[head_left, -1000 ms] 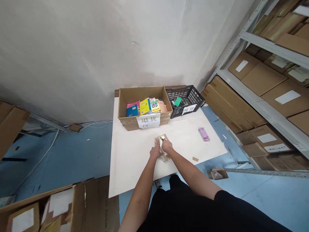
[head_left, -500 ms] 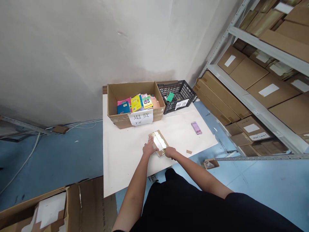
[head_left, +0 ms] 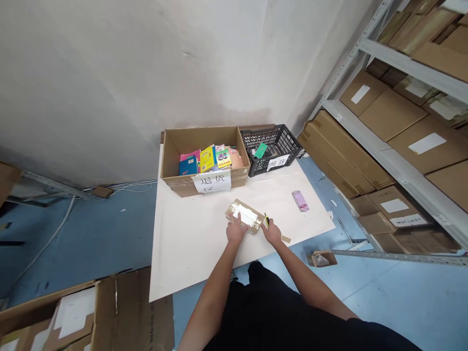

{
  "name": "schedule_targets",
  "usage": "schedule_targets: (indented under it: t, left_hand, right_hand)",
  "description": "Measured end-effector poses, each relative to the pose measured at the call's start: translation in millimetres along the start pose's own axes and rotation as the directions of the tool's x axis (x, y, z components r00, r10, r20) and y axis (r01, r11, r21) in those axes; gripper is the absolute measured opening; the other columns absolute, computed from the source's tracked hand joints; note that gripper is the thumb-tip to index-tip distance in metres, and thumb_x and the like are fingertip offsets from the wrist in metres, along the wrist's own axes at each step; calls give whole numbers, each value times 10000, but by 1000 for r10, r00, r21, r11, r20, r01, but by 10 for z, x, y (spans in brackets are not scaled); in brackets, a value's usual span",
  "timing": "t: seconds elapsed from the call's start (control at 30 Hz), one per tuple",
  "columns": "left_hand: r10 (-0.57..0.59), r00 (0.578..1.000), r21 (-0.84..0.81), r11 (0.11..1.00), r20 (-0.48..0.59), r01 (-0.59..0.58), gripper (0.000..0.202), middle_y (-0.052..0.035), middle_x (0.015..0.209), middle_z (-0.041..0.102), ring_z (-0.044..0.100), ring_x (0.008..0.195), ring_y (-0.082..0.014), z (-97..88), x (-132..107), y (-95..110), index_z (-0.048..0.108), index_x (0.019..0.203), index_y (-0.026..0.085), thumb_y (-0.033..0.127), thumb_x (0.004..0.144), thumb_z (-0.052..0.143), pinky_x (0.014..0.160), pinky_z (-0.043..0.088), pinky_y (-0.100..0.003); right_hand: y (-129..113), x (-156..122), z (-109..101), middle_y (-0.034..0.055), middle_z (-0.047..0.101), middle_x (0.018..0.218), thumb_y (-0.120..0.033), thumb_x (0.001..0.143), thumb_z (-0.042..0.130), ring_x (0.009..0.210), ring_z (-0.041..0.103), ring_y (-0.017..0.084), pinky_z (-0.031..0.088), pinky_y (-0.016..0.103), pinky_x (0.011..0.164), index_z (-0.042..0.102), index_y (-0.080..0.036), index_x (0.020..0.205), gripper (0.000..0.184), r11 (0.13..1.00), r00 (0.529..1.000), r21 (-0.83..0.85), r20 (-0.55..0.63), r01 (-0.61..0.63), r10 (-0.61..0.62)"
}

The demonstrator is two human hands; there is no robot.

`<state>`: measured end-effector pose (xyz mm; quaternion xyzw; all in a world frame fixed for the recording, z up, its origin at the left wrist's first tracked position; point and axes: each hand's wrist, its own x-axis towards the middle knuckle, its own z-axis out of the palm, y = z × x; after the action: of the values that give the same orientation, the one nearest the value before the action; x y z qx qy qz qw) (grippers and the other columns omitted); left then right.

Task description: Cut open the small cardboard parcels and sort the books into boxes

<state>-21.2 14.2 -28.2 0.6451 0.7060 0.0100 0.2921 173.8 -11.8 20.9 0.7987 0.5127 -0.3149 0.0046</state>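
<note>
At one table [head_left: 186, 243]: one parcel [head_left: 247, 216], one tool [head_left: 266, 221], one book carton [head_left: 178, 186], one crate [head_left: 257, 168]

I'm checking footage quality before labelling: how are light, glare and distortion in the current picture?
Head view: fairly even light, a soft dark patch on the wall behind the box; small glints on the parcel under the left hand; the purple thing broken into coarse squares, unreadable; the shelves slanting, perhaps from a wide lens; the right hand's tool too small for detail.
</note>
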Motion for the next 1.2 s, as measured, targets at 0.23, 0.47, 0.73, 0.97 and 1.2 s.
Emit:
schedule_targets:
  t: [0.23, 0.47, 0.73, 0.97, 1.2]
  left_hand:
    - [-140, 990, 60, 988, -35, 142, 926, -272, 1747, 162, 529, 1336, -459, 408, -175, 342, 204, 1708, 163, 700, 983, 414, 1016, 534, -584]
    - [-281, 959, 72, 957, -17, 282, 981, -326, 1715, 195, 506, 1370, -494, 423, -84, 647, 143, 1709, 104, 710, 976, 384, 1014, 524, -582]
    - [44, 997, 211, 977, -57, -31, 798, -171, 1710, 348, 172, 1611, -426, 117, -23, 421, 294, 1691, 246, 630, 1007, 441, 1257, 266, -594]
    - [62, 996, 249, 966, 56, -74, 756, -99, 1795, 145, 39, 1653, -373, 121, 173, 444, 259, 1701, 298, 639, 1036, 372, 1300, 168, -576]
    - [54, 997, 330, 941, 61, -71, 769, -91, 1796, 135, 56, 1651, -377, 149, 192, 414, 230, 1706, 301, 677, 1039, 303, 1283, 222, -576]
  right_hand:
    - [-121, 601, -10, 133, 763, 1129, -497, 925, 739, 1044, 742, 289, 457, 308, 723, 457, -230, 1214, 484, 997, 997, 51, -35, -60, 62]
    - [-172, 1048, -254, 73, 752, 1061, -393, 862, 810, 956, 733, 240, 444, 259, 675, 469, -244, 1154, 473, 994, 998, 92, 29, 59, -62]
    - [402, 1171, -392, -85, 590, 689, -476, 1089, 443, 468, 597, 112, 463, 202, 556, 492, -255, 1084, 227, 865, 952, 501, 256, 16, -166]
    - [528, 1012, -378, -61, 611, 659, -411, 1090, 471, 391, 575, 117, 450, 223, 540, 552, -222, 1075, 206, 915, 922, 392, 311, 99, -233]
    - [470, 943, -355, -64, 596, 660, -414, 1095, 477, 385, 568, 114, 445, 212, 496, 545, -235, 1100, 192, 891, 912, 451, 344, 47, -223]
